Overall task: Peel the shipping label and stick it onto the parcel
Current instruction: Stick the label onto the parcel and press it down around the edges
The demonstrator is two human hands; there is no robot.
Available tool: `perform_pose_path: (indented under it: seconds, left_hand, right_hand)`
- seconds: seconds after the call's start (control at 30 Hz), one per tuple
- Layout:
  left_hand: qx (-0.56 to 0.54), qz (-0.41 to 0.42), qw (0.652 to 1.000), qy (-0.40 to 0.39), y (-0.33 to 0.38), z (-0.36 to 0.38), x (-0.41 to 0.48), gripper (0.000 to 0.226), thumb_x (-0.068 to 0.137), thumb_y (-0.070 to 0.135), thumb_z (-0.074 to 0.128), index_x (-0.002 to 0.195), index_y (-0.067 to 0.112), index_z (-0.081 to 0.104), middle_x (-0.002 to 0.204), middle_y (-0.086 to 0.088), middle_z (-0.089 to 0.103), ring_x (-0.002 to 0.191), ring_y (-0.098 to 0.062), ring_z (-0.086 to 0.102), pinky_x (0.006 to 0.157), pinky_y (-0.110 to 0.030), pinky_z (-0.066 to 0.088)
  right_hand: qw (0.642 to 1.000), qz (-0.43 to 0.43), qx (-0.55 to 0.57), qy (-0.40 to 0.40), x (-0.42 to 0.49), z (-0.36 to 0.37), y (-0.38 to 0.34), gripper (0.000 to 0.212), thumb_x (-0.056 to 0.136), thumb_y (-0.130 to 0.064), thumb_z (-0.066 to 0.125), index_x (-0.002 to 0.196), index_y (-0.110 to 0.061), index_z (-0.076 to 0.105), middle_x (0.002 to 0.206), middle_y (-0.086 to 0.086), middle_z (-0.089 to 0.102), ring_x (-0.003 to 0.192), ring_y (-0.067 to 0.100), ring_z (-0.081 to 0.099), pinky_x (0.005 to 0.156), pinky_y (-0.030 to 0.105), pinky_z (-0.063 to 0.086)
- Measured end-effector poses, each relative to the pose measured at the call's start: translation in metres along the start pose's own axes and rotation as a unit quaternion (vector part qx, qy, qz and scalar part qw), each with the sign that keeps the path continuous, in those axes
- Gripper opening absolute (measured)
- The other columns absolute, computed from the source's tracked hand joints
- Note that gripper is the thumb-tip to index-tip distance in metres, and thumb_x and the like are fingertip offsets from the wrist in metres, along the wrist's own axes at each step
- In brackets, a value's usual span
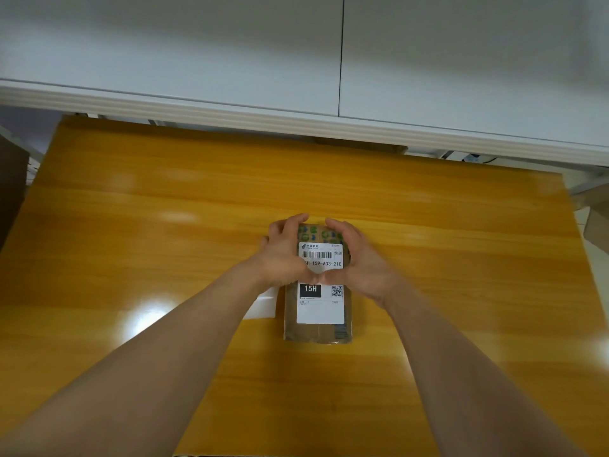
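Note:
A brown cardboard parcel (318, 331) lies flat near the middle of the yellow wooden table (164, 225). A white shipping label (320, 308) with a barcode, a black "15H" block and a QR code lies flat on its top face. My left hand (283, 255) cups the parcel's far left side, with the thumb lying across the label. On the far right side my right hand (359, 258) does the same, and its thumb meets the left one over the label's middle. Green printed tape shows at the parcel's far end between my fingers.
A white backing sheet (263, 306) lies on the table just left of the parcel, partly under my left forearm. A white cabinet ledge (296, 123) runs along the table's far edge. Cardboard boxes stand at the left (11, 179) and right (596, 225) edges.

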State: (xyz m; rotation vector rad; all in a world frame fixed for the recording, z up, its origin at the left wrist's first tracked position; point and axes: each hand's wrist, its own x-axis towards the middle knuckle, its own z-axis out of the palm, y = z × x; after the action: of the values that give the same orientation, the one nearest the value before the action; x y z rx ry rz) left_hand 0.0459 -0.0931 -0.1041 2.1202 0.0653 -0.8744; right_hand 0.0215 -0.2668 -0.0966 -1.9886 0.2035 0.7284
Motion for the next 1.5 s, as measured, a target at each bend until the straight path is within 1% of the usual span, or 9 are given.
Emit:
perform_pose_path:
  seconds: [0.17,0.33,0.53,0.8,1.03,1.2,1.3,1.4,1.5]
  left_hand:
    - [0.015,-0.008,0.999,0.027,-0.002,0.004,0.000,0.108,0.060,0.016,0.088,0.147,0.036,0.025,0.145,-0.006,0.024,0.132,-0.033,0.026,0.103,-0.039,0.033]
    - [-0.011,-0.014,0.999,0.048,0.000,0.006,0.001,0.097,0.060,0.014,0.086,0.139,0.037,0.034,0.138,-0.005,0.029,0.126,-0.032,0.031,0.100,-0.039,0.037]
    - [-0.040,-0.026,0.996,0.078,-0.002,0.010,0.006,0.077,0.066,0.021,0.081,0.130,0.036,0.041,0.134,-0.007,0.032,0.125,-0.034,0.034,0.105,-0.043,0.038]
    - [-0.063,-0.024,0.991,0.116,0.001,0.018,0.008,0.058,0.077,0.024,0.074,0.126,0.034,0.046,0.134,-0.007,0.034,0.124,-0.032,0.033,0.097,-0.034,0.034]
    - [-0.078,-0.041,0.985,0.145,0.003,0.021,0.009,0.052,0.075,0.029,0.074,0.120,0.032,0.048,0.128,-0.006,0.038,0.121,-0.031,0.036,0.093,-0.033,0.034]
    - [-0.092,-0.055,0.982,0.156,0.006,0.020,0.011,0.055,0.072,0.029,0.078,0.120,0.029,0.050,0.125,-0.008,0.041,0.120,-0.032,0.040,0.102,-0.044,0.041]
    - [-0.077,-0.055,0.982,0.163,0.010,0.018,0.011,0.058,0.073,0.030,0.079,0.123,0.027,0.050,0.128,-0.009,0.041,0.122,-0.034,0.040,0.103,-0.046,0.041]
    - [-0.008,-0.019,0.990,0.142,0.015,0.014,0.008,0.074,0.076,0.028,0.079,0.139,0.030,0.040,0.144,-0.007,0.031,0.135,-0.034,0.028,0.109,-0.046,0.034]
    - [0.105,0.037,0.992,0.053,0.019,0.009,0.001,0.106,0.066,0.032,0.085,0.151,0.035,0.021,0.157,0.000,0.017,0.144,-0.032,0.013,0.114,-0.050,0.024]
  right_hand:
    - [0.998,-0.011,-0.059,0.006,0.001,0.004,0.004,0.112,0.061,-0.009,0.090,0.151,-0.037,0.030,0.161,-0.002,0.019,0.142,0.022,0.031,0.110,0.042,0.042]
    - [0.999,-0.015,0.003,0.037,0.003,0.007,0.004,0.094,0.068,0.003,0.083,0.145,-0.031,0.042,0.144,0.002,0.036,0.125,0.019,0.047,0.092,0.031,0.052]
    - [0.993,-0.007,0.093,0.074,0.011,0.016,0.012,0.080,0.068,0.004,0.081,0.128,-0.042,0.056,0.135,0.003,0.051,0.117,0.023,0.059,0.090,0.040,0.059]
    - [0.978,0.002,0.160,0.135,0.017,0.021,0.012,0.053,0.082,0.007,0.066,0.120,-0.031,0.066,0.123,0.007,0.064,0.107,0.030,0.066,0.087,0.046,0.059]
    - [0.971,-0.002,0.155,0.181,0.023,0.029,0.008,0.046,0.085,-0.001,0.064,0.096,-0.046,0.068,0.122,0.008,0.064,0.106,0.028,0.065,0.087,0.045,0.059]
    - [0.979,-0.020,0.131,0.156,0.019,0.025,0.005,0.035,0.096,-0.011,0.057,0.111,-0.041,0.066,0.125,0.004,0.064,0.111,0.030,0.064,0.091,0.047,0.057]
    - [0.986,-0.027,0.127,0.100,0.009,0.014,0.005,0.054,0.095,-0.005,0.061,0.138,-0.035,0.052,0.129,-0.001,0.060,0.112,0.020,0.063,0.090,0.037,0.057]
    - [0.986,-0.005,0.164,0.033,-0.005,0.004,0.008,0.088,0.085,0.006,0.070,0.149,-0.041,0.033,0.124,-0.013,0.056,0.096,0.003,0.065,0.073,0.024,0.059]
    - [0.992,0.007,0.128,-0.014,-0.010,0.002,0.013,0.107,0.076,0.009,0.076,0.153,-0.040,0.022,0.125,-0.015,0.054,0.098,-0.003,0.059,0.083,0.027,0.056]
